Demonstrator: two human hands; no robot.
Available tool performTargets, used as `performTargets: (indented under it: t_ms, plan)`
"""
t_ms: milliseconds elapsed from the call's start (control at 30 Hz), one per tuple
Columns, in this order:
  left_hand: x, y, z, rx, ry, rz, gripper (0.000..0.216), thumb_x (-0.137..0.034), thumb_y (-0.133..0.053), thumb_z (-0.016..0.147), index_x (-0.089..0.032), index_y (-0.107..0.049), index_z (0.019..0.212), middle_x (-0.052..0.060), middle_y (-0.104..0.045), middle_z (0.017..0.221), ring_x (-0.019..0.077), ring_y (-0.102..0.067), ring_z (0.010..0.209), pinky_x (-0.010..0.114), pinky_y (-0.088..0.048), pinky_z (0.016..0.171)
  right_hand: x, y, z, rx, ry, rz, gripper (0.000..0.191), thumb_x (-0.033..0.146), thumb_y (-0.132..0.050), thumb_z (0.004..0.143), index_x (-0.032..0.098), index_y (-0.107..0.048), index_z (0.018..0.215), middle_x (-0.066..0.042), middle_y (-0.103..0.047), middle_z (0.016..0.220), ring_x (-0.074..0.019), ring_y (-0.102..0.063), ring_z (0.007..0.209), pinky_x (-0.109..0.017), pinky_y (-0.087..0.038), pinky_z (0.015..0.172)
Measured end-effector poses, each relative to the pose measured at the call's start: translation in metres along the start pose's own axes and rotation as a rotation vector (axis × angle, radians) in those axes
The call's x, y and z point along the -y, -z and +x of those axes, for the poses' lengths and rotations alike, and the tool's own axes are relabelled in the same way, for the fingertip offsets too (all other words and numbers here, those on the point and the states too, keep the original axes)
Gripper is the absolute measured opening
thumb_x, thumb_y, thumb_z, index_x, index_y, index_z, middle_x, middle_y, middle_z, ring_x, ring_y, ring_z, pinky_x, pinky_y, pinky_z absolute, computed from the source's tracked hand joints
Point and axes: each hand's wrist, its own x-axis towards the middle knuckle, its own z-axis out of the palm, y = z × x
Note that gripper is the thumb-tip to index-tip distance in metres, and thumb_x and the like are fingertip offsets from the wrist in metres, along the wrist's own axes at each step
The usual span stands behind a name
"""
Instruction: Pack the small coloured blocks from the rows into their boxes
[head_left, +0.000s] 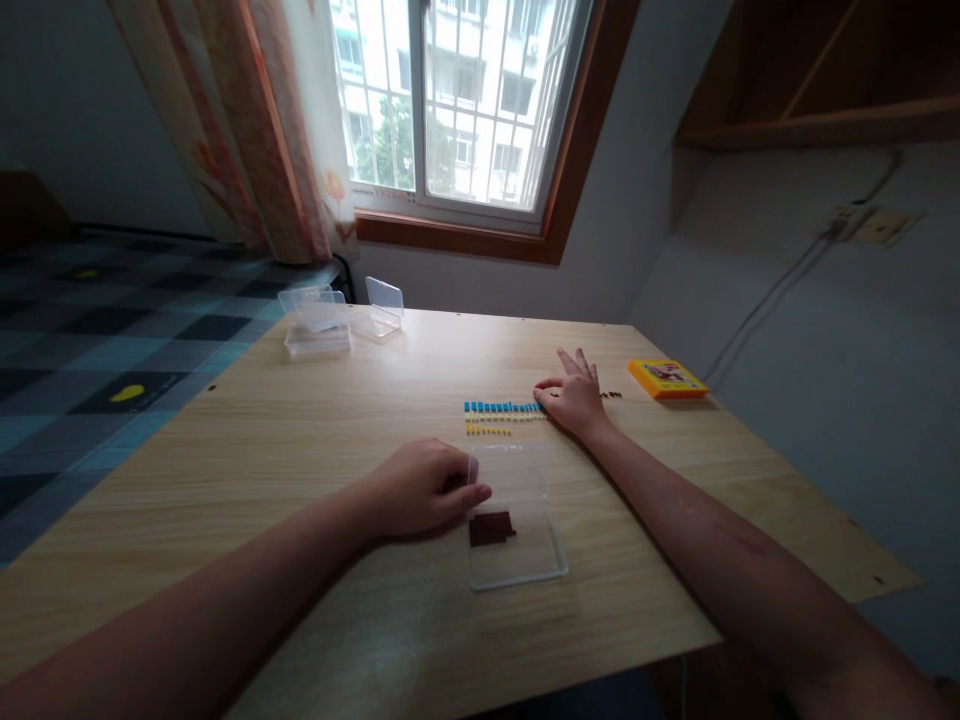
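Note:
My left hand [424, 488] rests on the wooden table [300, 450] with its fingers curled round the near-left edge of a clear flat plastic tray [525, 550]. A small patch of dark brown pieces [491, 527] lies inside that tray. My right hand [576, 392] lies further out, fingers spread flat, its thumb at the right end of a row of small blue pieces [501, 407]. Just below that row runs a shorter row of small yellow pieces [489, 428]. A few dark pieces [611, 395] lie to the right of my right hand.
Clear plastic boxes with open lids [319, 322] stand at the table's far-left corner. A yellow box [666, 378] lies at the far right, near the wall. A bed with a checked cover [97, 340] is left of the table, and a window is behind it.

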Motion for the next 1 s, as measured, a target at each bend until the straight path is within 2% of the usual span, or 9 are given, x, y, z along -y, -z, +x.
performTargets:
  t_ms: [400,633,833,1000]
  plan:
    - [0.002,-0.002,0.001,-0.008,-0.013,0.001,0.037,-0.045,-0.051,0.094,-0.019,-0.059,0.069,0.001,-0.061,0.064,0.0142,-0.052,0.06,0.026,-0.035,0.062,-0.004,0.0,0.002,-0.019,0.055,0.017,0.013,0.032,-0.074,0.083,0.026,-0.083,0.091,-0.006,-0.046,0.157,-0.0337,-0.022,0.154,-0.062,-0.016,0.122]
    - [0.001,-0.002,0.001,-0.008,-0.018,0.005,0.039,-0.046,-0.049,0.095,-0.018,-0.058,0.069,0.002,-0.062,0.065,0.0144,-0.052,0.061,0.027,-0.036,0.062,-0.004,-0.002,0.003,-0.013,0.057,0.034,0.01,0.028,-0.076,0.081,0.026,-0.083,0.087,-0.007,-0.047,0.157,-0.0343,-0.023,0.153,-0.061,-0.017,0.122]
    - [0.001,-0.001,0.001,0.0,-0.015,0.0,0.039,-0.045,-0.049,0.095,-0.018,-0.057,0.068,0.001,-0.062,0.064,0.014,-0.052,0.06,0.026,-0.035,0.061,-0.006,0.001,0.003,-0.05,0.024,0.062,0.019,0.033,-0.068,0.087,0.023,-0.083,0.092,-0.009,-0.046,0.157,-0.035,-0.022,0.153,-0.062,-0.018,0.121]
    - [0.004,-0.002,0.0,-0.003,-0.021,-0.002,0.038,-0.044,-0.05,0.096,-0.018,-0.059,0.069,0.002,-0.062,0.065,0.0149,-0.053,0.062,0.027,-0.035,0.062,-0.005,0.009,-0.001,-0.017,0.038,0.074,0.024,0.034,-0.062,0.089,0.023,-0.083,0.085,-0.006,-0.043,0.159,-0.0354,-0.02,0.154,-0.062,-0.014,0.123]
